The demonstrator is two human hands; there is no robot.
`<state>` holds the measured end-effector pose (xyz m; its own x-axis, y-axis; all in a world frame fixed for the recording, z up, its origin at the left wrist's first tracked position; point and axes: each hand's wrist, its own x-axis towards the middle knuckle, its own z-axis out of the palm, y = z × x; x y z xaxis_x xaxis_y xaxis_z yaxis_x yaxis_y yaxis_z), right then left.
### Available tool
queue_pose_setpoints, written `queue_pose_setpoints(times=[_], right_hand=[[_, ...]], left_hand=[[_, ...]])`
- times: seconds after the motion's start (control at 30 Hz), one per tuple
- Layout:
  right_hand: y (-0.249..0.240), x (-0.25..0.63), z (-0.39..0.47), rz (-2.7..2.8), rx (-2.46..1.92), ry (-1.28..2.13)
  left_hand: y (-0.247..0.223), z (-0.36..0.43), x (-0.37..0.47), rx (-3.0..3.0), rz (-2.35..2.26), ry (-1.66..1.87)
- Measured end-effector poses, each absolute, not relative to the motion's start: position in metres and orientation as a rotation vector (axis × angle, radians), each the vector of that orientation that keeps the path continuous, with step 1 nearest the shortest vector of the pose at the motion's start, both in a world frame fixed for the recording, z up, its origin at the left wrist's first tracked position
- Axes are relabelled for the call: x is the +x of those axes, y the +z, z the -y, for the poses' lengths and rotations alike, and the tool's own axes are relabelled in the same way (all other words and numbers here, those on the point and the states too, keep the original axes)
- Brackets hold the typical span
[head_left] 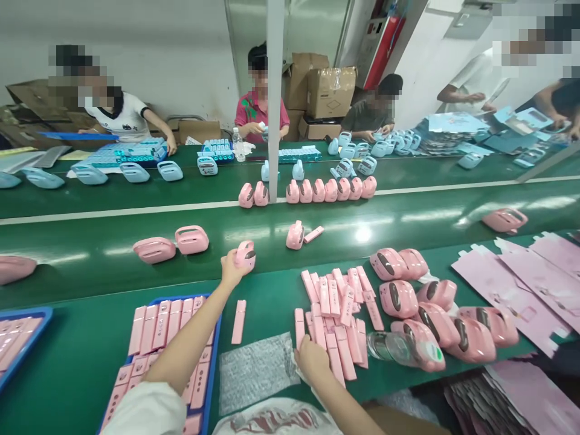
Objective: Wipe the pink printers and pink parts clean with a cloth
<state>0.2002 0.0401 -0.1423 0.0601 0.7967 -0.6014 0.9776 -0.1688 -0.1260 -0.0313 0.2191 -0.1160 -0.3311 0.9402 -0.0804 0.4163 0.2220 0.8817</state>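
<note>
My left hand (232, 270) reaches over the near edge of the green belt, its fingers closed round a rounded pink device with a handle (246, 255). Lower right, my right hand (312, 360) has its fingers closed at the lower end of a pink button bar (299, 325). Beside it lies a loose pile of similar pink bars (338, 296). One single bar (238, 322) rests between my arms. Under my left forearm is a blue tray (216, 338) filled with rows of these bars. Bubble wrap (256, 368) lies left of my right hand.
Several pink devices (399, 299) and a clear bottle (392, 348) are on the right, beside flat pink boxes (512, 284). More pink devices stand along the belt (408, 220). A white post (274, 103) rises mid-line. Across it, several people handle light-blue devices (348, 151).
</note>
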Motion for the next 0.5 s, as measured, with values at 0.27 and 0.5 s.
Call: queue_pose_setpoints(times=[0.27, 0.5], right_hand=[[-0.171, 0.189, -0.065, -1.777, 1.993, -0.917], [-0.161, 0.142, -0.172, -1.995, 2.086, -1.186]], left_hand=[[-0.153, -0.29, -0.07, 1.232, -2.285, 1.036], [-0.167, -0.283, -0.082, 1.487, -2.369, 0.771]])
